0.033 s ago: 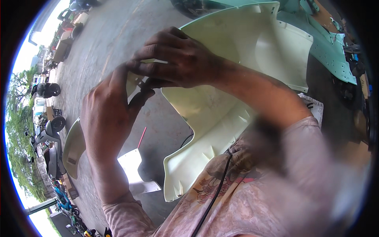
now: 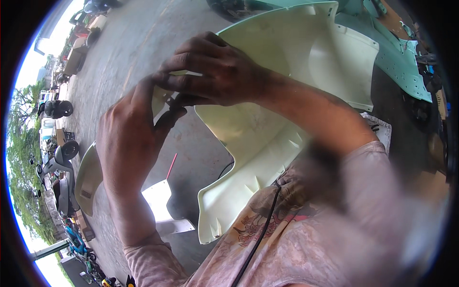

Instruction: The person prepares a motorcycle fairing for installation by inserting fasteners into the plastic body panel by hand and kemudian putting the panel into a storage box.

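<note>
A large cream plastic body panel (image 2: 287, 95) is held up in front of me, its inner side with ribs facing me. My right hand (image 2: 210, 71) reaches across from the right, and its fingers close over the panel's upper left edge. My left hand (image 2: 126, 138) comes up from below, fingers pinched around a small dark tool (image 2: 167, 115) pressed against that same edge. The two hands touch at the fingertips. What the tool's tip meets is hidden by the fingers.
On the concrete floor below lie a second cream panel (image 2: 88, 177), a white piece (image 2: 160, 201) and a thin red stick (image 2: 171, 166). Mint-green panels (image 2: 397, 57) lie at upper right. Parked scooters (image 2: 52, 162) line the left rim. A black cable (image 2: 260, 234) runs over my shirt.
</note>
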Demonstrator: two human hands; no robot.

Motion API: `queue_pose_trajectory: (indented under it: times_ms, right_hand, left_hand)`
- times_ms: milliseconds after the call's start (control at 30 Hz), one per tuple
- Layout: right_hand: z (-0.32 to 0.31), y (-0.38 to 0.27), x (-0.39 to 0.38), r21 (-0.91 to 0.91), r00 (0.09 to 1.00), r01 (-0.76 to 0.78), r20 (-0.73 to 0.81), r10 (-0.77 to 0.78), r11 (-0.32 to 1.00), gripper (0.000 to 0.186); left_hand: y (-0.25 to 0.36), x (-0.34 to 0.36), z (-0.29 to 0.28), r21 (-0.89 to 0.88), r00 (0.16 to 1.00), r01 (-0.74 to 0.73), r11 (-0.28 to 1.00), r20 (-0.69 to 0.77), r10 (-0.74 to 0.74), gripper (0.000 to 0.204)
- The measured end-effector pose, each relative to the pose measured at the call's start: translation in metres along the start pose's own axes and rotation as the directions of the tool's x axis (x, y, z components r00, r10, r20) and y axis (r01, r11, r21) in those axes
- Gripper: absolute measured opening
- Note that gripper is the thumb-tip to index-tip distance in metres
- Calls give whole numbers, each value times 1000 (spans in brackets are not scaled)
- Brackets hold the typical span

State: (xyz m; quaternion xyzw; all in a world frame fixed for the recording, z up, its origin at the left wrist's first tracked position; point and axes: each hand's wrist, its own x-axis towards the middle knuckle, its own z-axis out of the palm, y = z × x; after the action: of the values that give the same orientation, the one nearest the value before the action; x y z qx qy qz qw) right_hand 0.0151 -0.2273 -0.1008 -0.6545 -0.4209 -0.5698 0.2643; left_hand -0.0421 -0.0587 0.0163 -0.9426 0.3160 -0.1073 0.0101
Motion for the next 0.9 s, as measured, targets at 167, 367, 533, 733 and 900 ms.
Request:
queue_pose_trajectory:
  times_ms: [167, 367, 533, 733, 900]
  right_hand:
    - [6, 0, 3, 6, 1000, -12, -19, 12, 1000, 43]
    - [9, 2, 1, -5, 999, -23, -50, 22, 1000, 40]
    - [9, 4, 2, -21, 999, -24, -36, 24, 999, 38]
    - [4, 6, 4, -47, 1000, -9, 1, 9, 999, 35]
    - [2, 4, 0, -23, 999, -42, 24, 43, 999, 41]
  left_hand:
    - [-5, 2, -2, -33, 1000, 11, 999, 8, -11, 39]
    - [-6, 4, 3, -15, 1000, 6, 1000, -3, -6, 35]
    - [-5, 6, 3, 9, 1000, 22, 1000, -5, -22, 36]
    - [-1, 6, 1, 42, 999, 41, 998, 3, -41, 38]
    - [-3, 7, 3, 62, 999, 1, 998, 54, -5, 39]
